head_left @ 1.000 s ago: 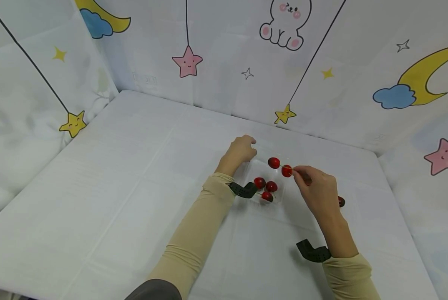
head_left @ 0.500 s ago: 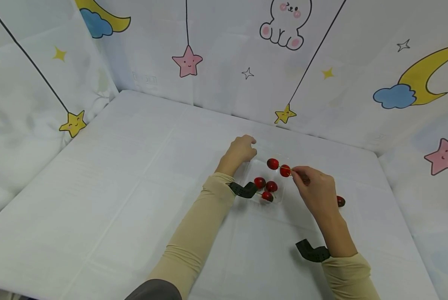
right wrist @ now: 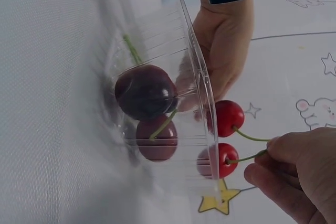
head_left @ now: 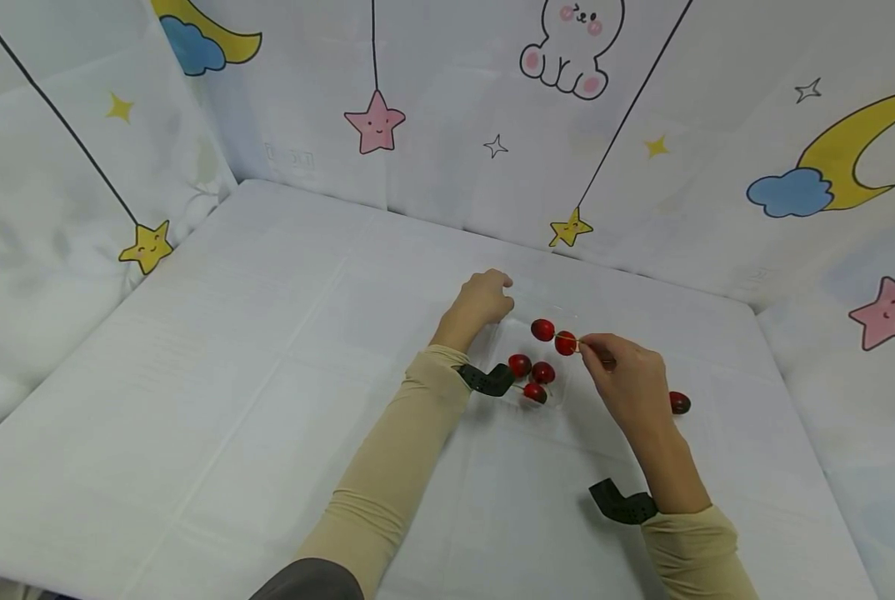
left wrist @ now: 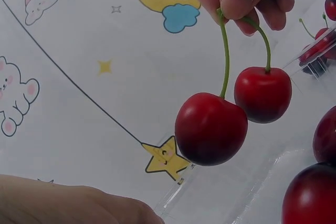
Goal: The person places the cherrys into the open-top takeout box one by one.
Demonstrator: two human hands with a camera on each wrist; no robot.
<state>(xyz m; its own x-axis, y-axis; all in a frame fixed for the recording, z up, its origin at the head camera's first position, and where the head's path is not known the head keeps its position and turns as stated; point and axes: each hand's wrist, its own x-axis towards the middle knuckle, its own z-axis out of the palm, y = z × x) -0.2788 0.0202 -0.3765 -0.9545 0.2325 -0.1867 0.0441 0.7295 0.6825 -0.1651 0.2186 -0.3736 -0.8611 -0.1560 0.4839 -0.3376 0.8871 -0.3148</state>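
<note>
Cherries (left wrist: pixel 211 129) are red, stems (left wrist: pixel 227 56) green, sleeves (head_left: pixel 391 450) beige, white walls (head_left: pixel 447 92) star-patterned.

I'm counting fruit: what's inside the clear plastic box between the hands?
The head view shows three round red cherries inside; the left wrist's black mount hides part of the box.

Left hand (head_left: pixel 479 303), right hand (head_left: pixel 631 379): two. Held cherries (head_left: pixel 542 330): two. Boxed cherries (head_left: pixel 543 372): three seen, in one clear container (head_left: pixel 507 340). Further cherries (head_left: pixel 681 403) beside the right hand: at least one. Black wrist devices (head_left: pixel 624 502): two. White desk (head_left: pixel 215 383): one.
</note>
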